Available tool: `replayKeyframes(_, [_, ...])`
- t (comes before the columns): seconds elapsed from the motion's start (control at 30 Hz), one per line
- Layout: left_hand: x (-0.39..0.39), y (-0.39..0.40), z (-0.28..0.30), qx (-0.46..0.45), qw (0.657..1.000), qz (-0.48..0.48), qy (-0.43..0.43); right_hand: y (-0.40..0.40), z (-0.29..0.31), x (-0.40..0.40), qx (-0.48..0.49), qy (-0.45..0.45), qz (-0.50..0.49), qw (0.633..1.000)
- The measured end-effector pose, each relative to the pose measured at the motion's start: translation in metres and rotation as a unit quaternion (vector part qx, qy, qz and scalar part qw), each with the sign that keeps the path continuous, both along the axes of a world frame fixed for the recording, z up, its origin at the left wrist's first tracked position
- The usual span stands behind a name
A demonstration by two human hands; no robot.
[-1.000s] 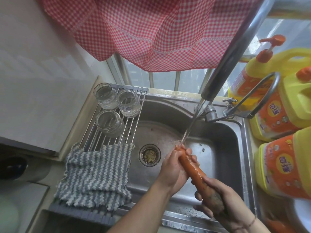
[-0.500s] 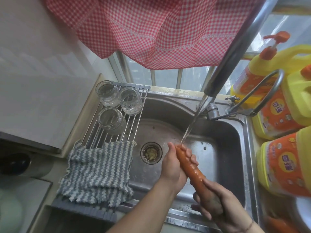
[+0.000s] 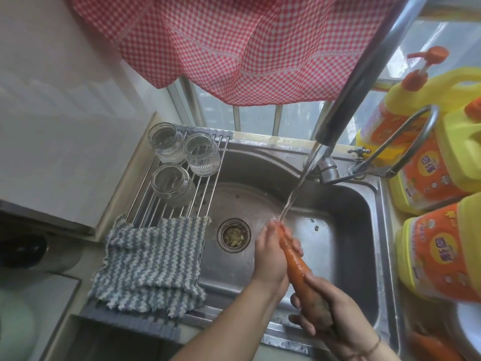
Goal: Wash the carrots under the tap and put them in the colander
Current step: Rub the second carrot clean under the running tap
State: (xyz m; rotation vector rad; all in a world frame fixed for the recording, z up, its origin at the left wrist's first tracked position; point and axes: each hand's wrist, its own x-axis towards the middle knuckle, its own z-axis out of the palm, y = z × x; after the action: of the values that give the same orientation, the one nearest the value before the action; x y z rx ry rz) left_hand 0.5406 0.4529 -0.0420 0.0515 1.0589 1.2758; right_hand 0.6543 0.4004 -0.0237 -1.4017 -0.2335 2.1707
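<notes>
orange carrot [image 3: 296, 267] gripped by both; left hand [image 3: 270, 256] slid up to tip, right hand [image 3: 335, 308] unmoved.

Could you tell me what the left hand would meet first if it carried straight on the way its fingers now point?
Probably the water stream: the left hand, wrapped round the carrot, points up and away toward it. Beyond lies the sink back wall, though depth is unclear.

Wet glossy carrot [image 3: 296, 267], dull steel sink [image 3: 343, 230] — knitted cloth [image 3: 151, 264]
</notes>
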Motion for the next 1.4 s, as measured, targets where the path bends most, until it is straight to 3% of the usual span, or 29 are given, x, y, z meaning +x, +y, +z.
replayKeyframes(0.1, [-0.003,0.012,0.003,-0.047,0.998,0.010,-0.032,-0.001,0.001,-0.003,0.070,-0.079,0.031,0.994])
replayKeyframes(0.2, [-0.002,0.016,0.003,-0.029,0.999,-0.006,-0.042,0.001,0.002,-0.004,0.068,-0.082,0.010,0.994])
replayKeyframes(0.33, [-0.002,0.005,-0.006,0.067,0.996,-0.060,-0.005,0.008,0.002,-0.005,0.042,-0.048,-0.037,0.997])
replayKeyframes(0.43, [-0.009,0.002,-0.012,0.099,0.987,-0.125,0.014,0.008,0.002,-0.006,0.068,-0.077,-0.022,0.994])
replayKeyframes(0.53, [-0.009,0.000,-0.016,0.093,0.983,-0.142,0.066,0.010,0.002,-0.009,0.087,-0.118,-0.011,0.989])
replayKeyframes(0.63, [-0.004,0.000,-0.017,0.065,0.986,-0.093,0.126,0.012,0.004,-0.016,0.106,-0.132,-0.009,0.985])
replayKeyframes(0.8, [-0.005,0.014,-0.006,0.010,0.998,-0.015,0.061,0.009,0.008,-0.027,0.140,-0.157,-0.003,0.978])
replayKeyframes(1.07, [-0.027,0.009,-0.011,0.116,0.981,-0.150,-0.041,0.017,0.011,-0.020,0.113,-0.149,-0.015,0.982])
replayKeyframes(1.23, [-0.013,0.011,-0.010,0.089,0.990,-0.079,0.079,0.020,0.011,-0.025,0.128,-0.149,-0.010,0.980])
replayKeyframes(1.4, [-0.009,0.021,-0.002,0.021,0.997,-0.004,0.072,0.015,0.006,-0.030,0.163,-0.162,0.006,0.973])
